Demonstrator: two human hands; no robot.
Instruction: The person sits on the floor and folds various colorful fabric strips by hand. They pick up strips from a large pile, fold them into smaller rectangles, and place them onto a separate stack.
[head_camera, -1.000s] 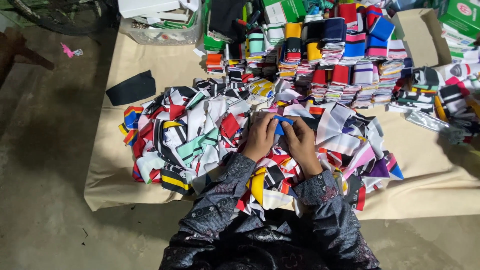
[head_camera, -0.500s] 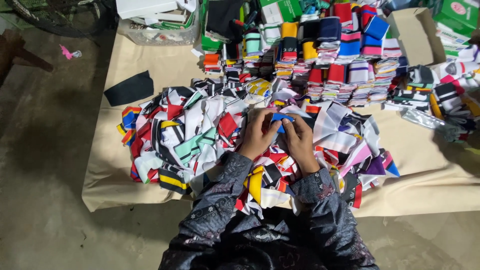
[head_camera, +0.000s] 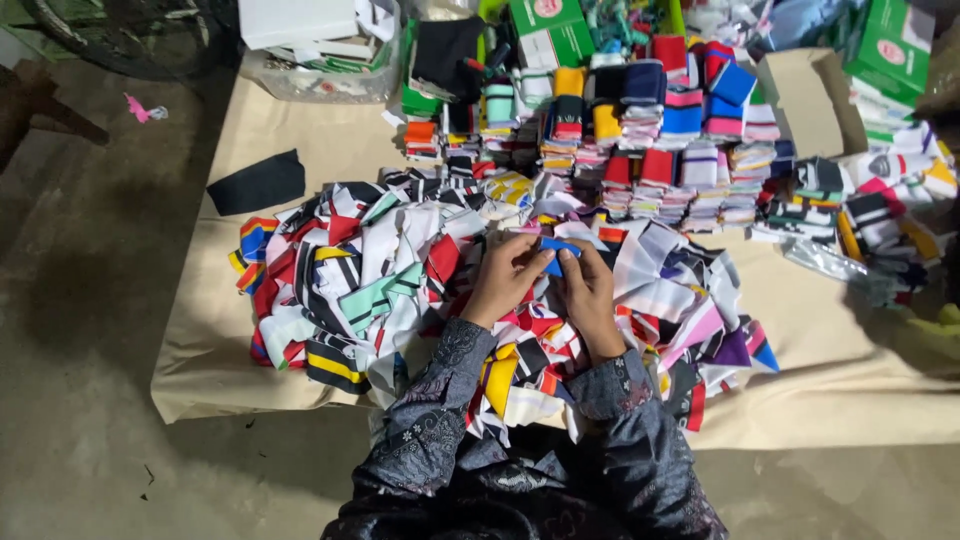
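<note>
Over fabric pile (head_camera: 400, 280), left hand (head_camera: 508, 282), right hand (head_camera: 590, 292), both grips pinching blue piece (head_camera: 556, 247)

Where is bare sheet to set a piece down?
Free: sheet between black patch and tub; front-right strip past the loose pile. Crowded: stacks behind, and around both hands, left, right, on a blue piece.

In the upper half of the frame we note neat stacks of folded fabric pieces (head_camera: 650, 170), green boxes (head_camera: 880, 55) at upper right, an open brown carton (head_camera: 805, 100) beside them, and a black cloth patch (head_camera: 258, 183) at left.
</note>
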